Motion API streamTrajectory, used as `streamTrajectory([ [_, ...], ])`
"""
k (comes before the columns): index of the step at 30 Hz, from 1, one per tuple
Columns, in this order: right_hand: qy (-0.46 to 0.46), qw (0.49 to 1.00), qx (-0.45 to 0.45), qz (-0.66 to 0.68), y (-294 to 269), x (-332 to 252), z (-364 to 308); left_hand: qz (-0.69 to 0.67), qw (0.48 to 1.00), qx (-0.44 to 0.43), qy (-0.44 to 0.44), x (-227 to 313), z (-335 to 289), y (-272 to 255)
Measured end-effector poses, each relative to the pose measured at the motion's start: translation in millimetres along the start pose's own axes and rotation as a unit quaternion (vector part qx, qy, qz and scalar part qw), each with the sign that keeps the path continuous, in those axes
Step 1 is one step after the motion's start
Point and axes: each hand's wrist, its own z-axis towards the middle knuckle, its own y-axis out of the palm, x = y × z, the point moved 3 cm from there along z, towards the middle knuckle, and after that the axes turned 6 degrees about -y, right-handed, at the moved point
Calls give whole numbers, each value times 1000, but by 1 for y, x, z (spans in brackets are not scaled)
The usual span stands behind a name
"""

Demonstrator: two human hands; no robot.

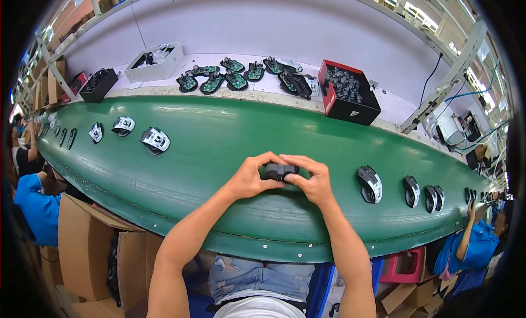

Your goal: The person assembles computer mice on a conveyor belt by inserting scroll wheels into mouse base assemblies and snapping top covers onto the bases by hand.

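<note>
Both of my hands grip one dark computer mouse (280,172) above the middle of the green conveyor belt (219,132). My left hand (253,175) has its fingers and thumb on the left side of the mouse. From the other side my right hand (312,178) holds it, the thumb pressed on its near face. One end of the mouse faces me; the fingers cover much of its top and sides. To the right on the belt lies a black and white mouse (370,184). An open mouse shell with white parts (155,140) rests to the left.
Behind the belt, a shelf bears several mouse bases with green circuit boards (211,82), a red and black box of small dark parts (350,93) and a white bin (155,63). Cardboard boxes (87,252) stand at lower left. Co-workers in blue (37,208) sit at both ends.
</note>
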Motion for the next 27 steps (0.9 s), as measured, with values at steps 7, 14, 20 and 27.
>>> streamTrajectory([
  [7,92,974,99,182,24,23,-7,-378,916,87,-99,-10,1,-7],
  [14,30,988,9,-148,46,-7,-18,-476,856,150,-138,-36,1,-8],
  [20,-133,939,14,-316,69,-33,-25,-468,843,107,-241,-32,0,7],
  [27,-102,945,18,-309,71,-35,-29,-497,828,89,-242,-34,-3,9],
])
